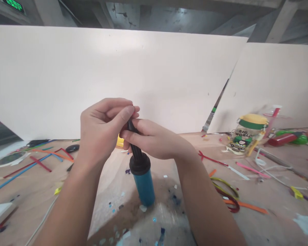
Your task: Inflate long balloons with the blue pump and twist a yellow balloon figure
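A hand balloon pump stands before me, slightly tilted, with a blue barrel point(144, 188) and a black collar and tapered nozzle. My right hand point(154, 136) is closed around the nozzle near its upper part. At the nozzle's tip, my left hand point(105, 119) pinches thumb against fingers. Whatever sits between those fingertips is hidden. The two hands almost touch. Low behind them, a small yellow thing point(120, 141) shows in part.
Long uninflated balloons lie on both sides, including a blue one point(23, 173) and an orange one point(251, 206). A clear jar point(242, 136) with a yellow lid stands right. A white panel point(53, 75) rises behind the table, which is littered with scraps.
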Demonstrator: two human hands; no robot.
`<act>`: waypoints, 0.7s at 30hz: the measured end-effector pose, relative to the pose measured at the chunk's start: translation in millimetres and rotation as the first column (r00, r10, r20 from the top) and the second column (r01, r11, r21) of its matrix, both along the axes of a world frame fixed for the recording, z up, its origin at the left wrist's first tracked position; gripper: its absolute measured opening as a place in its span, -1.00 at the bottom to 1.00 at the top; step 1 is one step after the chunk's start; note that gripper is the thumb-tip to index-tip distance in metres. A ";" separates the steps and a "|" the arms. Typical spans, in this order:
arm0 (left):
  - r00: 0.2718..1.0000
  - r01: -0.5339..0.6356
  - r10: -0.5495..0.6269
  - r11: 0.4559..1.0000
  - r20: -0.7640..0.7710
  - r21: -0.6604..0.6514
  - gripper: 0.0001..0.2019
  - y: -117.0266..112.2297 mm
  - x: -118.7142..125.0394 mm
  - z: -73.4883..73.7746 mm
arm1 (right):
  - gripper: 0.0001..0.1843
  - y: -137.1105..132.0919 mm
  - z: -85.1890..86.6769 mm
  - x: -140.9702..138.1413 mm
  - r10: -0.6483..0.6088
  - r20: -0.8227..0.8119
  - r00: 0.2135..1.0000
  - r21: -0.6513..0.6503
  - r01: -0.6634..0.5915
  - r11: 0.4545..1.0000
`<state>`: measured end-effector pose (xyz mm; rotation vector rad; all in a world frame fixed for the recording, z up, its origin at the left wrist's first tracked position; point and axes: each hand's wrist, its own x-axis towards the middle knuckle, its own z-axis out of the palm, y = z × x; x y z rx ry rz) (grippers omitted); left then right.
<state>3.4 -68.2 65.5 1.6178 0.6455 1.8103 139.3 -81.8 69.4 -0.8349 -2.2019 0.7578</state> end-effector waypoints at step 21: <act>0.997 0.070 -0.070 0.997 0.013 -0.023 -0.89 8.7 -4.7 -4.7 | -0.62 1.7 3.2 8.9 -0.032 0.099 0.995 -0.029 0.035 0.999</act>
